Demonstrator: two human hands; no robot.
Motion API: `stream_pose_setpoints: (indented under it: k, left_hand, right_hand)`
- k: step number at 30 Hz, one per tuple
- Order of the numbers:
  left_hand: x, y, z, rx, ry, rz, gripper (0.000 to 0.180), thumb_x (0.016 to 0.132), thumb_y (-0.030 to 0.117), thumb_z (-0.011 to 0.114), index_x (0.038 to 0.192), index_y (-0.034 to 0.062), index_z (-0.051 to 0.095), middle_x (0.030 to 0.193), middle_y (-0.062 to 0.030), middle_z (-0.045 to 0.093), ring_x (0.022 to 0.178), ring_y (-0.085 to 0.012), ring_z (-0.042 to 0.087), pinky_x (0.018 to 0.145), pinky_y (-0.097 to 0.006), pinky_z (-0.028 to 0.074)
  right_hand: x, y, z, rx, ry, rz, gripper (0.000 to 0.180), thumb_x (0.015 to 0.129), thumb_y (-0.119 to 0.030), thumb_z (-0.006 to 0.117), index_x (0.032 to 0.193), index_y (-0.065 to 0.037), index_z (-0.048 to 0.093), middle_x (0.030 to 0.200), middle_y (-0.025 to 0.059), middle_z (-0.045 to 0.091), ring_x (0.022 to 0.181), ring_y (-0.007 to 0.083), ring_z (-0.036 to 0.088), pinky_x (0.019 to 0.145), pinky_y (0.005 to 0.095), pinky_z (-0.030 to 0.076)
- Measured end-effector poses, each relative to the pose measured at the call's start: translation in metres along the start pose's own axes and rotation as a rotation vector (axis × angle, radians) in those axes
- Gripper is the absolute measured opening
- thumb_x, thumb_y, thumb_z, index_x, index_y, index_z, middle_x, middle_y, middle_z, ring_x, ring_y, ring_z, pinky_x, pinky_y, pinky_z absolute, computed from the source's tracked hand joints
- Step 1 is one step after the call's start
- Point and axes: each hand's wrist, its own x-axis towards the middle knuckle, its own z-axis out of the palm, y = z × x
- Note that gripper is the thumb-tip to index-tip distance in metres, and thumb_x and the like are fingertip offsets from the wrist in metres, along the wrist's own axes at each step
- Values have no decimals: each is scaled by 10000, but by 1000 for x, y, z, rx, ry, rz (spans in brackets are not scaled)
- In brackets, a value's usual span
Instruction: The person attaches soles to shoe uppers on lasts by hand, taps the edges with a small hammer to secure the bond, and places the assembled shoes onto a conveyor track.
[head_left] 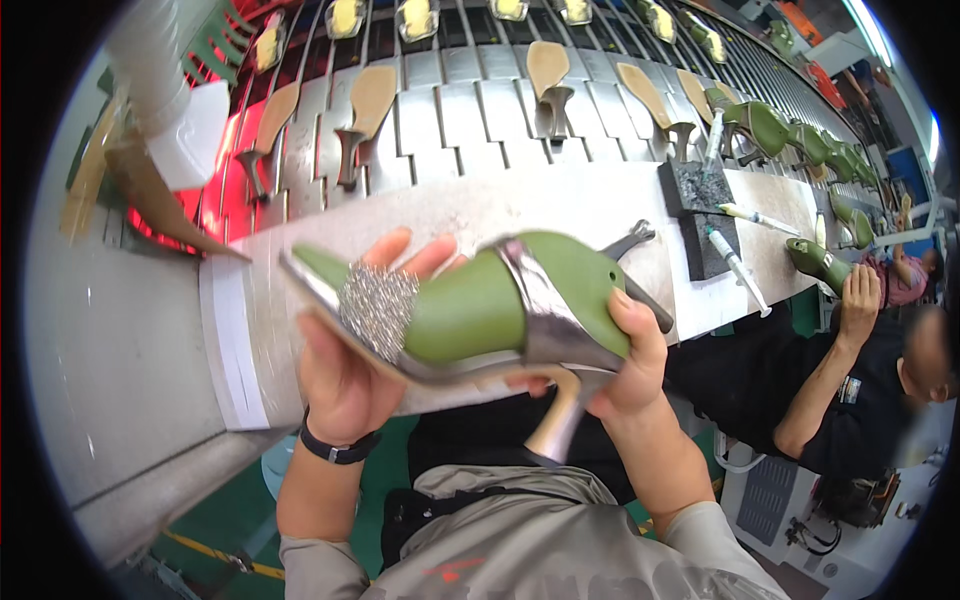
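The shoe looks nearly built: a silver upper with a glittery toe patch sits over a green last, the sole is on, and a slim heel points down toward the person's lap, so what seems left is checking or finishing, though no flaw or loose part can be made out. It is held up in the air over the near edge of the counter, lying on its side with the toe to the left and the heel end to the right. The left hand cups the toe end from below and behind, fingers spread up past the glittery patch, closed on the shoe. The right hand grips the heel end, thumb on the green last and fingers wrapped underneath by the heel. Beyond, the conveyor carries tan soles with heels and more green lasts. On the counter to the right lie a dark block and tubes. A co-worker sits at the right, a hand by another green shoe
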Motion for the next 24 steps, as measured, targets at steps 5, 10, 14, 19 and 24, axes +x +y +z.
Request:
stream_pose_setpoints:
  k: [5, 10, 14, 19, 24]
  left_hand:
    - [2, -28, 6, 611, 204, -279, 575, 1039, 298, 663, 1471, -52, 520, 1510, -213, 579, 1395, -367, 576, 1177, -511, 443]
    - [-3, -52, 32, 1542, -245, 120, 504, 875, 158, 813, 1310, -41, 653, 1443, -217, 629, 1359, -394, 591, 1121, -490, 484]
    - [4, -55, 31, 1562, -259, 98, 500, 818, 110, 824, 1271, -25, 663, 1417, -220, 646, 1368, -431, 566, 1128, -499, 462]
    - [40, -35, 35, 1398, -226, -123, 447, 840, 97, 792, 1249, -35, 672, 1392, -239, 658, 1318, -434, 594, 1112, -490, 466]
    - [106, -63, 26, 1449, -211, 3, 433, 857, 91, 739, 1262, -46, 669, 1409, -265, 645, 1275, -467, 620, 1057, -491, 504]
  right_hand:
    - [128, -29, 13, -619, 274, -516, 419, 1000, -258, 651, 1297, 38, 651, 1172, 159, 750, 998, 319, 746, 860, 470, 590]
    - [224, -59, -14, -1619, 423, -338, 524, 952, -390, 672, 1214, 63, 700, 1059, 240, 775, 1064, 376, 748, 953, 440, 576]
    - [221, -112, -14, -2212, 159, -355, 609, 956, -510, 599, 1127, 55, 748, 1065, 270, 761, 1049, 447, 727, 996, 484, 567]
    - [186, -329, -47, -2481, 407, -369, 325, 864, -321, 790, 995, -24, 809, 1004, 208, 780, 976, 384, 736, 879, 456, 567]
    - [135, -563, -211, -3008, 671, 715, 518, 860, -309, 753, 1288, -20, 724, 1138, 220, 763, 1054, 375, 738, 935, 425, 570]
